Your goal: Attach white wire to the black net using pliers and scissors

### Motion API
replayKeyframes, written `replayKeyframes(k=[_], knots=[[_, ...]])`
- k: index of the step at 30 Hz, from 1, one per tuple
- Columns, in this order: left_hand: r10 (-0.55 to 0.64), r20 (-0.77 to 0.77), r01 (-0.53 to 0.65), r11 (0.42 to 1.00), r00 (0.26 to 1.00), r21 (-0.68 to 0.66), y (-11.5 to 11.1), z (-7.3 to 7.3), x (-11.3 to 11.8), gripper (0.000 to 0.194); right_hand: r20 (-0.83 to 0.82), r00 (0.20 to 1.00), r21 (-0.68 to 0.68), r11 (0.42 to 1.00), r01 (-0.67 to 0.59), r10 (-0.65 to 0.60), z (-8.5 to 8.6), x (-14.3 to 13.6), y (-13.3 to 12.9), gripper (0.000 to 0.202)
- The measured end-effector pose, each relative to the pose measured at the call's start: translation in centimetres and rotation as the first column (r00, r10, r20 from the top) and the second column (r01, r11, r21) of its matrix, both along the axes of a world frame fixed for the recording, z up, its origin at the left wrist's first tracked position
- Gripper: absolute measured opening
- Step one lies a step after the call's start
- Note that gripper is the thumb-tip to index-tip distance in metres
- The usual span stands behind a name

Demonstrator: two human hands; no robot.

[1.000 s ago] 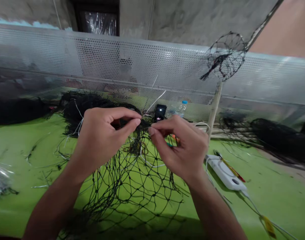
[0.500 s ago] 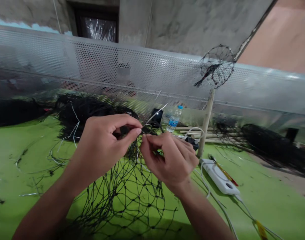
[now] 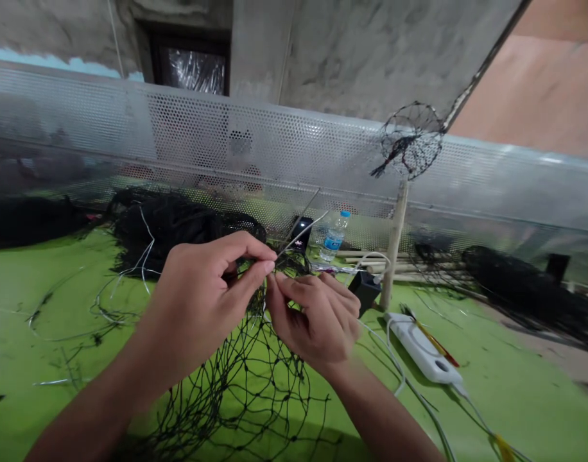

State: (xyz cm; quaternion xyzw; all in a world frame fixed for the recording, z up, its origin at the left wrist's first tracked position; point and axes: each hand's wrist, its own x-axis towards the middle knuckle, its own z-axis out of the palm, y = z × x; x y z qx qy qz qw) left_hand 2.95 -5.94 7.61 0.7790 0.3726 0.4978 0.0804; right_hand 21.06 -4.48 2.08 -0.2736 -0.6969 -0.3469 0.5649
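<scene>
Black knotted netting (image 3: 255, 391) hangs from between my hands down over the green surface. My left hand (image 3: 210, 289) pinches a thin metal wire (image 3: 303, 232) between thumb and forefinger; the wire sticks out up and to the right. Just right of it and slightly lower, my right hand (image 3: 313, 314) has its fingers closed at the top of the netting, thumb and forefinger pressed together. What exactly lies between the right fingertips is too small to make out. The fingertips of both hands almost touch.
Behind stand a water bottle (image 3: 332, 237), a phone (image 3: 301, 234) and a wooden post (image 3: 395, 250) topped by a round net (image 3: 412, 141). A white power strip (image 3: 422, 350) with cables lies right. Black net piles (image 3: 169, 224) and loose wire (image 3: 144, 256) lie left.
My right hand has moved slightly left and down, and its fingers are drawn closer together. The wire still points up and right from my left fingertips. The camera view has tilted slightly up.
</scene>
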Motion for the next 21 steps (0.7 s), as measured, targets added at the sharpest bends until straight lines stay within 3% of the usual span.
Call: replayKeyframes(k=[5,11,21], knots=[[0.007,-0.006,-0.007,1.000,1.000,0.027,0.0,0.1,-0.2,0.013,0.117,0.990,-0.001,0.997,-0.080,0.080,0.5,1.0,0.6,0.023],[-0.041,-0.021,0.041,0.999,0.999,-0.011,0.3,0.1,0.0,0.014,0.216,0.976,0.089,0.995,-0.050,0.029,1.2,2.1,0.8,0.026],[-0.080,0.041,0.083,0.993,0.996,-0.080,0.6,0.0,0.1,0.009,0.233,0.972,0.107,0.992,-0.068,0.042,2.2,2.3,0.3,0.026]])
